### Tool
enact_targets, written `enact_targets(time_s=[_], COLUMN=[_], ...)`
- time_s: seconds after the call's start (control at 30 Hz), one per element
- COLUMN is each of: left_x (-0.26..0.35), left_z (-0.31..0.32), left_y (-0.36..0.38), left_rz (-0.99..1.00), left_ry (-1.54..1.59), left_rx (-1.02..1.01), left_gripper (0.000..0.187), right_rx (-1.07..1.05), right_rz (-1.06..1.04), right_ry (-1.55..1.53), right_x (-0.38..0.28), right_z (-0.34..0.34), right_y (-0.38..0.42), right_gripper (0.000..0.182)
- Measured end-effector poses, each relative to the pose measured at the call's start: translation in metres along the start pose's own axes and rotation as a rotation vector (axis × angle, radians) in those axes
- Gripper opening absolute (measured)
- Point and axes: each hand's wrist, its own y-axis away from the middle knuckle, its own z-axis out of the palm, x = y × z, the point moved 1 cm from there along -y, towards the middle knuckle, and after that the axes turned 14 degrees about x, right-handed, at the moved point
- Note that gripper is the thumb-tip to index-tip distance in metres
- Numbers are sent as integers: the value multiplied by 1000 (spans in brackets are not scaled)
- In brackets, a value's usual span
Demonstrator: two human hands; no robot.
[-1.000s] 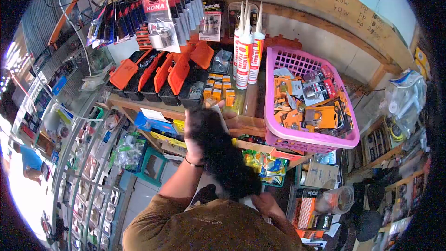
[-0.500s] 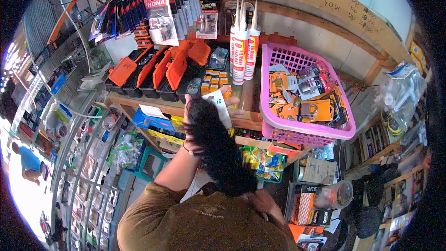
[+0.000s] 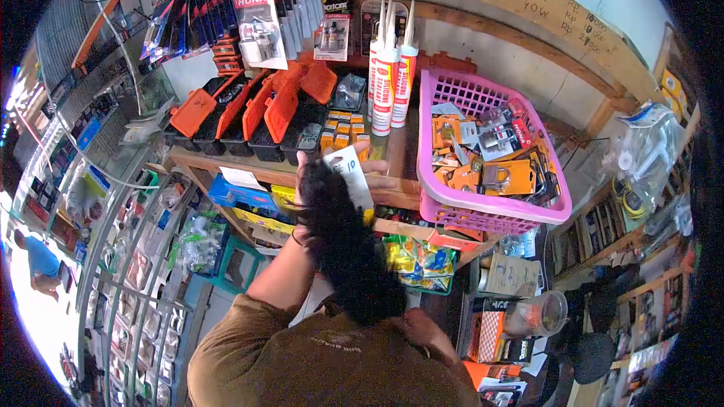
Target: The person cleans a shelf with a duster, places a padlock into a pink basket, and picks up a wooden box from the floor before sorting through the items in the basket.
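My left hand is raised in front of the shelf, a dark band round its wrist. It holds a white card with a handwritten "10", its fingertips showing past the card's right side. A black, hair-like mass covers most of the palm. Behind the card stand small orange-and-white boxes and black bins with orange lids. Of my right arm only a bare part shows low beside the black mass; its fingers are hidden.
Silicone sealant tubes stand beside a pink basket of packaged goods. Blister packs hang from hooks above. Glass display shelves run along the left. A clear plastic tub sits at lower right. A person in blue is far left.
The card has turned to face me more, so extra writing shows left of the "10". The whole view has shifted slightly. My right arm looks much the same.
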Motion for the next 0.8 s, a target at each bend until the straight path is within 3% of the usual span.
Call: enact_targets(time_s=[0.07,0.13,0.17,0.2,0.27,0.3,0.33,0.37,0.4,0.43,0.47,0.53,0.57,0.6,0.67,0.7,0.73,0.77,0.8], left_x=[3,0,-3,0,6,4,2,-1,-4,-8,-8,-5,-6,-9,-12,-15,-15,-13,-11], left_z=[16,27,35,25,-1,-7,0,10,22,39,26,8,12,17,36,32,20,9,2], left_y=[0,8,5,3,-5,-2,1,6,10,6,5,1,2,6,13,13,11,5,3], left_rz=[18,127,204,205,-61,-72,-68,-12,44,161,159,3,5,32,85,88,85,44,3], left_ry=[-1,251,-177,-176,-17,-12,-13,96,209,-198,-195,-77,-79,-54,2,-67,-68,-40,-13], left_rx=[-80,621,661,664,-24,-10,-18,292,604,705,709,49,47,211,547,557,560,277,-10], left_gripper=[82,88,91,91,82,82,82,86,90,91,91,81,81,80,78,82,82,84,86], right_rx=[101,111,122,119,-97,-92,98,285,283,129,-26,-20,-13,-12,231,228,26,-174,-169], right_rz=[258,332,406,406,30,24,-15,-52,-52,117,286,200,111,107,111,112,213,310,307], right_ry=[-150,-144,-145,-144,45,47,-97,-240,-233,-257,-282,-170,-57,-54,-159,-158,-119,-83,-86], right_x=[-36,-36,-34,-28,-14,-6,2,2,-1,-14,-21,-10,-8,-8,-13,-19,-27,-33,-36], right_z=[-28,-29,-27,-26,-21,-16,-13,-16,-21,-29,-32,-30,-31,-31,-30,-32,-33,-33,-32], right_y=[-5,-8,-8,-7,-6,-7,-9,-10,-7,-2,3,8,9,8,6,8,12,15,14], right_gripper=[40,41,42,42,45,45,46,46,46,45,45,44,43,43,42,42,41,39,39])
